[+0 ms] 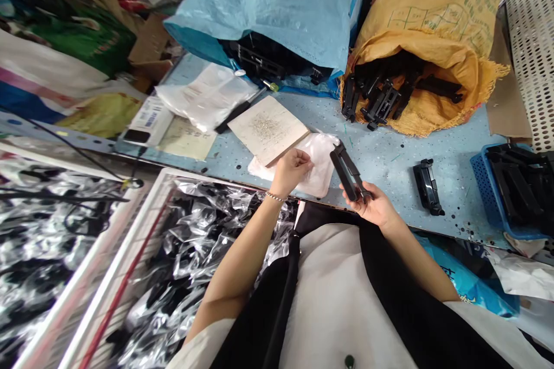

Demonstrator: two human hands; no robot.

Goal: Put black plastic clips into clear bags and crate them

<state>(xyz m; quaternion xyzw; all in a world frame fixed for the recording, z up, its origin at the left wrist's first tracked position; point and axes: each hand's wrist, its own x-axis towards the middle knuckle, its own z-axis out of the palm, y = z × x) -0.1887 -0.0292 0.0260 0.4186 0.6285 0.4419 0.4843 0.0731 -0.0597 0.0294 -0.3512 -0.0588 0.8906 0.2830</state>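
Observation:
My right hand is closed round the lower end of a long black plastic bracket-like part, which tilts up and to the left over the bench. Left of it, my left hand has its fingertips pinched together; whatever they hold, if anything, is too small to make out. That hand is at the near corner of a pale wooden board with a scatter of tiny bits on top. Beneath the hand and the board lie thin white plastic bags. Another black part rests on the bench to the right.
A blue sack and a yellow woven sack, both holding black parts, lie open at the back of the blue bench. At right is a blue basket of black parts. Plastic-wrapped items fill a crate below left.

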